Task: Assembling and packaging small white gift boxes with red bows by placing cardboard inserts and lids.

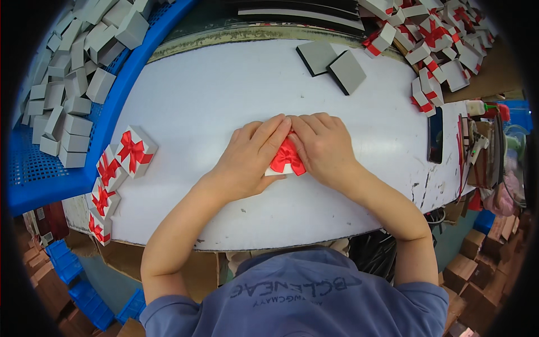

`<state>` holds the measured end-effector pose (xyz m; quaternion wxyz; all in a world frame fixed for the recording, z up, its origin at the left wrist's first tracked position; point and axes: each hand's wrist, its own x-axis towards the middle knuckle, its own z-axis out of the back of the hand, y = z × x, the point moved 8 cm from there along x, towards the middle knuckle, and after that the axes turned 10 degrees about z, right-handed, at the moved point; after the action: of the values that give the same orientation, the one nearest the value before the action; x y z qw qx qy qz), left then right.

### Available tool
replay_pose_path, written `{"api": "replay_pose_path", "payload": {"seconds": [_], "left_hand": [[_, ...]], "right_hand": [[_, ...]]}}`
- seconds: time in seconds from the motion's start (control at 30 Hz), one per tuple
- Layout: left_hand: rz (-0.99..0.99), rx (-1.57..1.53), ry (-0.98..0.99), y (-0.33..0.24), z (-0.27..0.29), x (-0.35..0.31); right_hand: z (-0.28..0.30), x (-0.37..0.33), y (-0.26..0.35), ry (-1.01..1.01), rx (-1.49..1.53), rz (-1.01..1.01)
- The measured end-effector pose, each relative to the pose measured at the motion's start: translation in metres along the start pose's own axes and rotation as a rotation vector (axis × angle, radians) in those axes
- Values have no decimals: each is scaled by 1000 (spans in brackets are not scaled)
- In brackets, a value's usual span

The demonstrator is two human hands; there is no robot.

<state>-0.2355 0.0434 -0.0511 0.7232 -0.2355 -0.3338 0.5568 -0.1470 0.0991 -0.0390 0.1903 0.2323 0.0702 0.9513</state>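
Observation:
In front of my body, at the middle of the white tabletop, I hold a small white gift box [275,172] with a red ribbon bow [287,156] on it. My left hand [244,160] closes around the box's left side. From the other side my right hand [325,147] grips it, fingers bent over the far edge. Both hands' fingertips meet beyond the bow, so most of the box is hidden. Several finished-looking white boxes with red bows [135,153] lie in a row at the table's left edge, apart from my hands.
A blue plastic crate [124,94] at the left holds many plain white boxes [101,86]. Two grey pads with black edges [346,73] lie on the far side. Ribboned boxes [435,33] are heaped at the far right, near a dark phone [435,135]. Brown cartons [463,268] stand below.

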Motion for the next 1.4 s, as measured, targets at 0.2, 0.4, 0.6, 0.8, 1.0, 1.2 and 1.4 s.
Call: {"api": "replay_pose_path", "payload": {"seconds": [0.2, 0.4, 0.6, 0.8, 1.0, 1.2, 1.4], "left_hand": [[91, 505, 130, 12, 37, 0], [668, 885, -268, 108, 165, -76], [1065, 695, -360, 88, 184, -211], [765, 485, -1001, 83, 275, -178], [1295, 227, -1626, 169, 312, -185], [706, -202, -1040, 162, 313, -99], [1102, 889, -1353, 201, 487, -163]], "right_hand": [[5, 23, -21, 14, 37, 116], [13, 35, -107, 3, -373, -112], [24, 19, -87, -92, -184, -94], [-13, 12, 1, 146, -5, 211], [-25, 20, 5, 112, -1, 200], [-14, 17, 2, 111, -3, 174], [-22, 15, 3, 141, -2, 152]]}}
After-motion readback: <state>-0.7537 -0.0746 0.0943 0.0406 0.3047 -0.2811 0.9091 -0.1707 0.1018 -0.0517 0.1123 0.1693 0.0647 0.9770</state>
